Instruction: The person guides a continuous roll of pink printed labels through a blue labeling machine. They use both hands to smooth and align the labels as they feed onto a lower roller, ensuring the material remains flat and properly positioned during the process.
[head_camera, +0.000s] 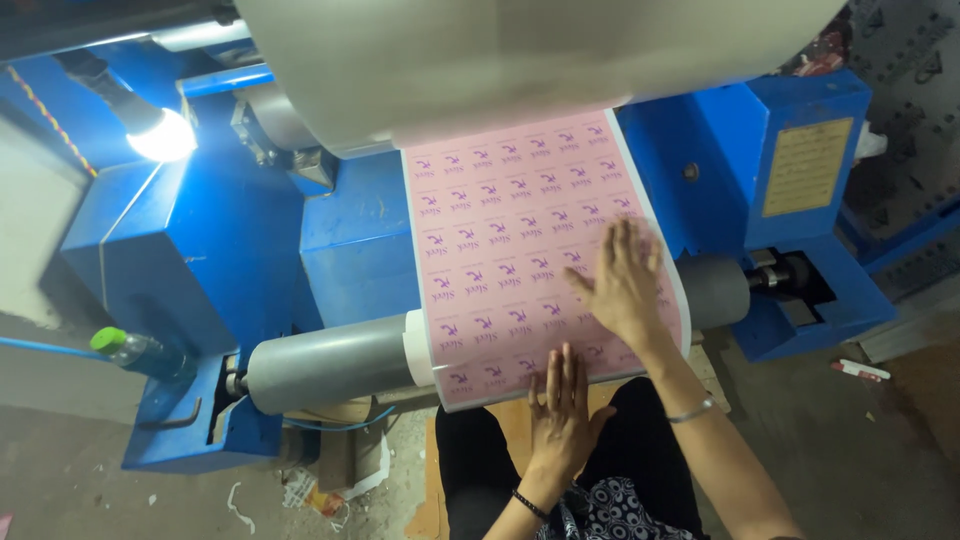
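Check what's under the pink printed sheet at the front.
The pink sheet wraps over a grey roller, bare at both ends. Both hands lie flat on it: left hand, right hand. The roller's middle is covered.

**A printing workshop floor**

This is an industrial print shop. A large blue machine (200, 240) carries a pink web of printed labels (520, 230) over a grey steel roller (320, 365). A bright work lamp (160, 135) lights the frame, and scraps lie on the bare concrete floor (880, 450).
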